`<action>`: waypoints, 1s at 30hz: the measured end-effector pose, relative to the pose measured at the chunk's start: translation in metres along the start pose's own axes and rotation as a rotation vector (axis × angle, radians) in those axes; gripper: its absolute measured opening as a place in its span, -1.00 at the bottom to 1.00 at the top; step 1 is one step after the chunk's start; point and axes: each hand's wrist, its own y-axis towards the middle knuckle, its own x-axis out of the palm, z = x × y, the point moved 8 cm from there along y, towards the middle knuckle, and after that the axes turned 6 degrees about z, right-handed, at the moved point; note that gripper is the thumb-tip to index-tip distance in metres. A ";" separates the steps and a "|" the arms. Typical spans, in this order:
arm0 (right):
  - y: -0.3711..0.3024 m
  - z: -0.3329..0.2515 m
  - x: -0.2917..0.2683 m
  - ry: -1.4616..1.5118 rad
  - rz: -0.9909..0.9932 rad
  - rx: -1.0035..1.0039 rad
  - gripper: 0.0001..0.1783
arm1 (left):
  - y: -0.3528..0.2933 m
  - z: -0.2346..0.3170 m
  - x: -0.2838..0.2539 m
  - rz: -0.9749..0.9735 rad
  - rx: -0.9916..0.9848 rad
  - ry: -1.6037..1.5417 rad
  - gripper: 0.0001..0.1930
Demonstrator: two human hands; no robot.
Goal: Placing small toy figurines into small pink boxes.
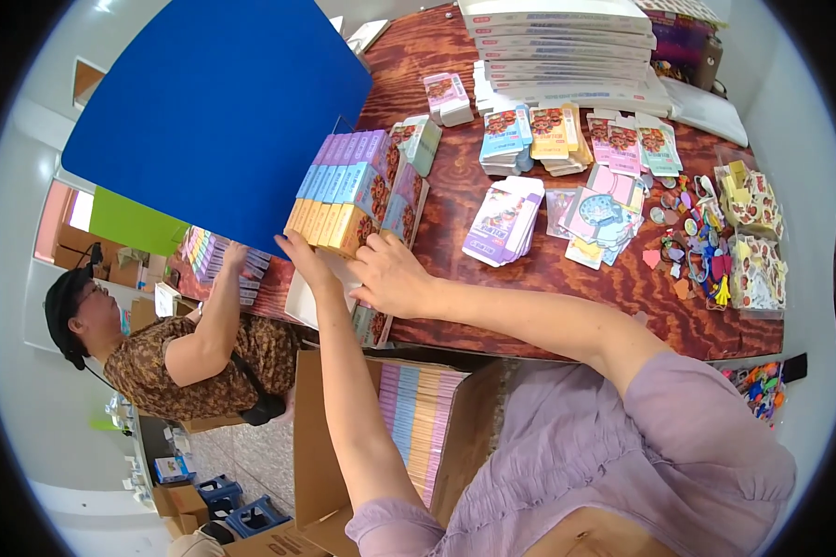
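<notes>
A white tray (pixel 308 304) on the wooden table holds rows of small boxes: purple ones (pixel 355 147), blue ones (pixel 337 182) and orange ones (pixel 330 223). My left hand (pixel 312 266) presses its fingers on the left end of the orange row. At the right end, my right hand (pixel 395 275) has bent fingers against the orange boxes, its thumb low by the tray's rim. The tray's near part shows white between my hands. Parts of my fingertips are hidden behind the boxes.
A large blue board (pixel 218 111) rises beyond the tray. Stacks of flat cartons (pixel 502 139), purple cartons (pixel 503 223) and small trinkets (pixel 692 241) lie to the right. Below the table edge stands an open cardboard box (pixel 320 446) of packed boxes. A co-worker (pixel 195 357) works at left.
</notes>
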 end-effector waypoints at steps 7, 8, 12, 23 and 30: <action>0.030 0.015 -0.048 0.089 0.199 -0.011 -0.57 | -0.012 0.009 0.010 -0.111 0.059 0.016 -0.04; 0.036 0.015 -0.067 -0.018 0.391 -0.064 -0.53 | -0.015 0.009 0.012 -0.115 0.057 0.015 -0.04; 0.043 0.046 -0.039 -0.147 0.185 -0.093 -0.43 | -0.019 0.014 0.015 -0.093 0.093 0.059 -0.04; 0.061 0.046 -0.036 -0.141 -0.021 -0.098 -0.58 | 0.011 -0.014 -0.016 -0.048 0.175 0.077 -0.25; 0.050 0.057 -0.034 -0.195 -0.002 -0.034 -0.49 | -0.039 0.012 0.039 -0.107 -0.220 -0.224 -0.14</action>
